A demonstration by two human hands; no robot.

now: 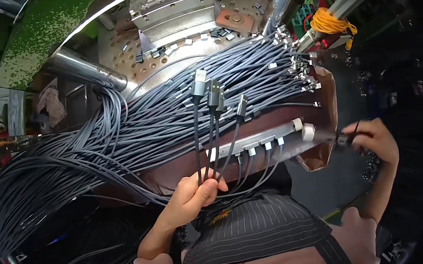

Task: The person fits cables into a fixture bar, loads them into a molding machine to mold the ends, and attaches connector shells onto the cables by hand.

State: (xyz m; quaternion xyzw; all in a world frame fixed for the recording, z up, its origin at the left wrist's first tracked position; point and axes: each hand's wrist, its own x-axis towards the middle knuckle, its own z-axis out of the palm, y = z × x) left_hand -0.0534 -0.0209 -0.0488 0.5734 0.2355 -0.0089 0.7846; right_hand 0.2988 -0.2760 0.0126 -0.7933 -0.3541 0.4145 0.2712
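Observation:
My left hand (pixel 197 195) is closed round several dark braided USB cables (pixel 196 133), just below their upright metal plugs (pixel 212 93). Off to the right, my right hand (pixel 377 138) has its fingers curled round a dark thing (pixel 344 139) that I cannot make out. Between that hand and the fixture is a white rounded piece (pixel 308 132), blurred; whether it joins the dark thing is unclear. A long metal fixture bar (pixel 259 140) lies in front of me, with several cables plugged along its near edge. Their cords (pixel 265 173) curve back toward my left hand.
A large bundle of grey cables (pixel 133 124) spreads across the brown work surface (pixel 158 168), plug ends at the right. Behind it stands a press with a metal die block (pixel 175 12), steel columns (pixel 86 68) and loose plug shells (pixel 172 48). Orange cord (pixel 331 20) hangs at upper right.

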